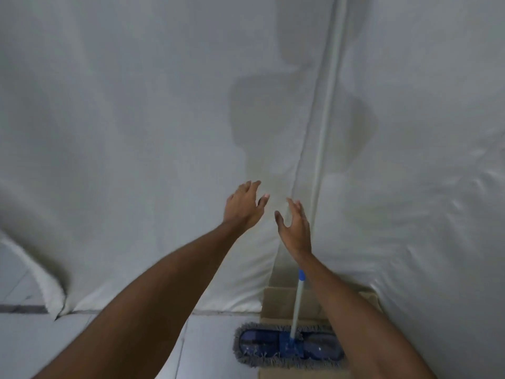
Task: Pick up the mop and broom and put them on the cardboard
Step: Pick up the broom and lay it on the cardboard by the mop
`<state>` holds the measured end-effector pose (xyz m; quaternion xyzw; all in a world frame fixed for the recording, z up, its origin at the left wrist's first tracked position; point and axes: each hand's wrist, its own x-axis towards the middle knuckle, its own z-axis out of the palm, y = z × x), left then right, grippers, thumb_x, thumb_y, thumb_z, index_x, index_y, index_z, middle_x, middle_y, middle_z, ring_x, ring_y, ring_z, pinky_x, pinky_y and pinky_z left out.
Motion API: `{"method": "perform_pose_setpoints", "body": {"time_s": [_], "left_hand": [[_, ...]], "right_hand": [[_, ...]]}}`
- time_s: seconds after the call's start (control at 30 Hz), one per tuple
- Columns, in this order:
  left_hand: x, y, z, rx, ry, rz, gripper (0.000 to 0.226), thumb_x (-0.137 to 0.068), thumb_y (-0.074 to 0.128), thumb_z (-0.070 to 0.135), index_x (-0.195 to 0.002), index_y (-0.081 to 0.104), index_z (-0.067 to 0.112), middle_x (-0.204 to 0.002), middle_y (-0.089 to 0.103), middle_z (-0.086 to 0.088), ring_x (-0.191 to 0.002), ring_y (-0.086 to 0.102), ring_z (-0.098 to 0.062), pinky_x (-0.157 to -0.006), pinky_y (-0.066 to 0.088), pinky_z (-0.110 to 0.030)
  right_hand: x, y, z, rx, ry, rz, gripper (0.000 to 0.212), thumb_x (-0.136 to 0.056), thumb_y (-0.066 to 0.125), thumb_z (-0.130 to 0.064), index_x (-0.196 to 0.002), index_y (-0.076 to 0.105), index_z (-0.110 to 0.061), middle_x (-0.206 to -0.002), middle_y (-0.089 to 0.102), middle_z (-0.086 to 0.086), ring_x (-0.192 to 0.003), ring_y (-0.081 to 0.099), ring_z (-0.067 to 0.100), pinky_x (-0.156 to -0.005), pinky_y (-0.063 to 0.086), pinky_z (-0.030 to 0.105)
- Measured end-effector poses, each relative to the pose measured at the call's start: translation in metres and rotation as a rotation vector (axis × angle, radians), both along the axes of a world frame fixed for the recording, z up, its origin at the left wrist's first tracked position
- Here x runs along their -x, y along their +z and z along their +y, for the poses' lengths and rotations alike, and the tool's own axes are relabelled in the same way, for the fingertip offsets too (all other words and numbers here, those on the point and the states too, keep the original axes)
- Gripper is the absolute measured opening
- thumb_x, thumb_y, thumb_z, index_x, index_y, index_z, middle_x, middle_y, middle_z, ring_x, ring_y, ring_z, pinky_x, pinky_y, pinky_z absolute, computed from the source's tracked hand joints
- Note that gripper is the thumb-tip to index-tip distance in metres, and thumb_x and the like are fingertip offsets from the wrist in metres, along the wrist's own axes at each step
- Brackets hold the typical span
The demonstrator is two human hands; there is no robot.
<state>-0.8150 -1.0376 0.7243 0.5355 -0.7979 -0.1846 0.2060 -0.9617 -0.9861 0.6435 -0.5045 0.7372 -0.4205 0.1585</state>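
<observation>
A flat mop with a blue, grey-fringed head [287, 347] rests on brown cardboard [278, 302] at the bottom centre. Its long white handle [326, 127] with a blue collar leans up against the white sheet. My left hand [243, 207] and my right hand [295, 228] are both raised in front of the sheet, fingers spread, holding nothing. The right hand is just left of the mop handle, not gripping it. No broom is in view.
A white draped sheet [136, 132] fills most of the view like a wall, with shadows on it. Light floor tiles [41, 346] lie at the lower left, with a dark strip along the sheet's hem.
</observation>
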Motion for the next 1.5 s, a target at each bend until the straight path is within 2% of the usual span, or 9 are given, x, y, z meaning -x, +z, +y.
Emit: {"method": "perform_pose_setpoints", "body": {"time_s": [0.1,0.2,0.47,0.7,0.77,0.97,1.2,1.37,1.5], "left_hand": [[-0.095,0.02,0.011,0.154,0.137,-0.125,0.064,-0.097,0.023,0.058,-0.153,0.021,0.026,-0.165,0.013,-0.004,-0.152,0.008,-0.022,-0.122,0.01,-0.049],[-0.2,0.025,0.044,0.206,0.31,-0.219,0.067,-0.097,0.019,0.06,-0.155,0.016,0.027,-0.165,0.005,-0.004,-0.152,0.0,-0.021,-0.122,0.002,-0.049],[-0.436,-0.024,0.191,0.017,0.83,-0.191,0.069,-0.096,0.016,0.062,-0.155,0.014,0.027,-0.165,0.006,-0.004,-0.152,-0.001,-0.021,-0.122,0.0,-0.051],[-0.578,-0.118,0.429,-0.204,1.408,-0.032,0.069,-0.095,0.011,0.062,-0.155,0.014,0.027,-0.166,0.004,-0.004,-0.152,-0.001,-0.022,-0.121,-0.001,-0.051],[-0.591,-0.149,0.506,-0.274,1.612,0.062,0.074,-0.092,0.004,0.065,-0.155,0.014,0.027,-0.165,0.004,-0.004,-0.152,-0.001,-0.022,-0.121,-0.002,-0.051],[-0.561,-0.223,0.685,-0.458,2.153,0.349,0.066,-0.097,0.022,0.055,-0.155,0.017,0.024,-0.164,0.013,-0.006,-0.152,0.007,-0.024,-0.121,0.004,-0.052],[-0.486,-0.323,0.782,-0.644,2.592,0.666,0.064,-0.098,0.025,0.053,-0.153,0.024,0.021,-0.162,0.022,-0.007,-0.15,0.015,-0.025,-0.121,0.011,-0.051],[-0.468,-0.503,0.798,-0.709,2.79,0.826,0.062,-0.093,0.032,0.051,-0.142,0.043,0.014,-0.145,0.05,-0.009,-0.135,0.044,-0.027,-0.113,0.032,-0.047],[-0.465,-0.65,0.786,-0.688,2.827,1.044,0.056,-0.096,0.041,0.047,-0.141,0.045,0.015,-0.14,0.055,-0.005,-0.128,0.05,-0.025,-0.107,0.04,-0.042]], "right_hand": [[-0.074,0.041,-0.016,0.125,0.124,0.203,0.064,-0.092,0.052,-0.049,-0.149,0.031,-0.026,-0.163,0.019,0.008,-0.152,0.012,0.021,-0.118,0.026,0.048],[-0.171,0.065,-0.02,0.183,0.315,0.334,0.069,-0.093,0.051,-0.05,-0.152,0.021,-0.033,-0.165,0.009,0.006,-0.152,0.003,0.019,-0.116,0.021,0.049],[-0.433,0.05,0.031,0.248,0.89,0.515,0.071,-0.092,0.05,-0.054,-0.153,0.019,-0.034,-0.165,0.007,0.008,-0.152,0.003,0.022,-0.115,0.022,0.05],[-0.661,-0.016,0.188,0.243,1.458,0.53,0.069,-0.09,0.044,-0.055,-0.152,0.021,-0.034,-0.164,0.014,0.01,-0.152,0.01,0.024,-0.113,0.024,0.051],[-0.709,-0.037,0.247,0.236,1.621,0.55,0.068,-0.092,0.044,-0.055,-0.152,0.02,-0.034,-0.164,0.013,0.009,-0.152,0.007,0.022,-0.115,0.021,0.05],[-0.801,-0.087,0.404,0.301,2.183,0.727,0.065,-0.096,0.041,-0.055,-0.153,0.015,-0.037,-0.165,0.007,0.005,-0.152,0.002,0.018,-0.117,0.015,0.046],[-0.851,-0.2,0.561,0.37,2.706,0.995,0.062,-0.097,0.04,-0.051,-0.152,0.014,-0.039,-0.165,0.006,0.004,-0.152,0.006,0.02,-0.114,0.021,0.047],[-0.867,-0.393,0.644,0.509,2.977,1.128,0.058,-0.099,0.037,-0.047,-0.152,0.015,-0.039,-0.165,0.01,0.001,-0.152,0.008,0.018,-0.114,0.024,0.042],[-0.866,-0.566,0.684,0.659,3.078,1.157,0.054,-0.101,0.038,-0.039,-0.152,0.019,-0.037,-0.162,0.021,0.004,-0.15,0.017,0.02,-0.111,0.028,0.041]]}}
